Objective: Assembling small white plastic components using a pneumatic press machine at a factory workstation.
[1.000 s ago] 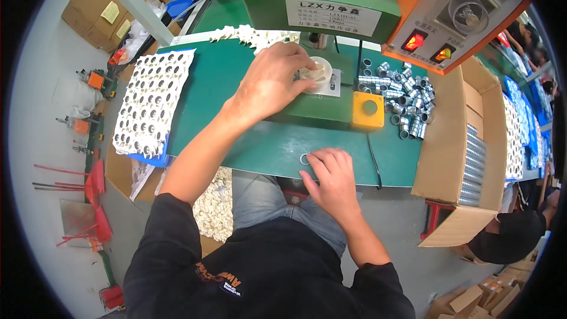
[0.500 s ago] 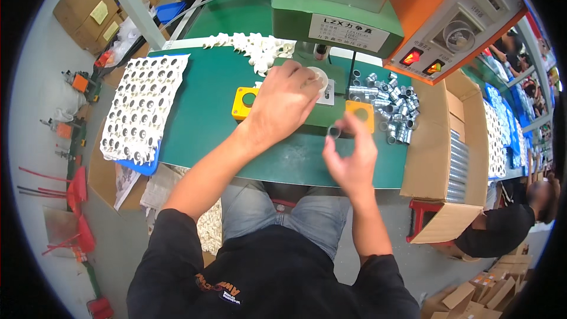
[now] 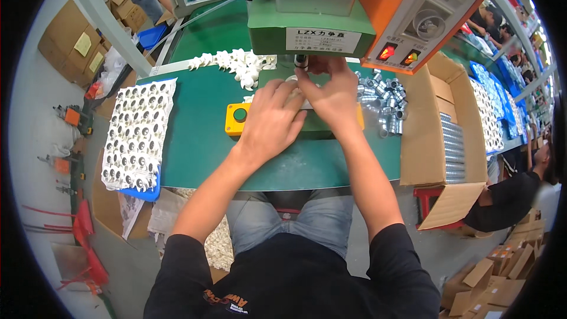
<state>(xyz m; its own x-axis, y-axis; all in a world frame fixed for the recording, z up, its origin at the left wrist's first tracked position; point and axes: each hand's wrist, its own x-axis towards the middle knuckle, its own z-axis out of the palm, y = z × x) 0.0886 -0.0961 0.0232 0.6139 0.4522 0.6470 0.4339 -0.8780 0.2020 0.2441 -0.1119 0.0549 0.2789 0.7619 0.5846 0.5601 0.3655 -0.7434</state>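
Note:
My left hand point(image 3: 269, 117) is curled over the fixture under the press, its fingers closed round a white plastic part point(image 3: 292, 78) that shows only as a pale rim. Just right of it, my right hand point(image 3: 332, 97) reaches up to the press ram point(image 3: 301, 61), thumb and fingers pinched at its lower end. The metal ring in those fingers is mostly hidden. A yellow button box point(image 3: 235, 121) with a green button stands left of my left hand; another yellow box point(image 3: 361, 117) is partly covered by my right wrist.
Loose white parts point(image 3: 239, 66) lie behind my left hand, metal sleeves point(image 3: 387, 101) to the right. A tray of white parts point(image 3: 139, 136) stands left. The green press head point(image 3: 269, 29) and orange control box point(image 3: 384, 0) overhang the table. A carton point(image 3: 422, 130) stands right.
My right hand has gone up and forward from the front of the table to the ram, taking the metal ring along. My left hand stays at the fixture; the whole view has shifted slightly.

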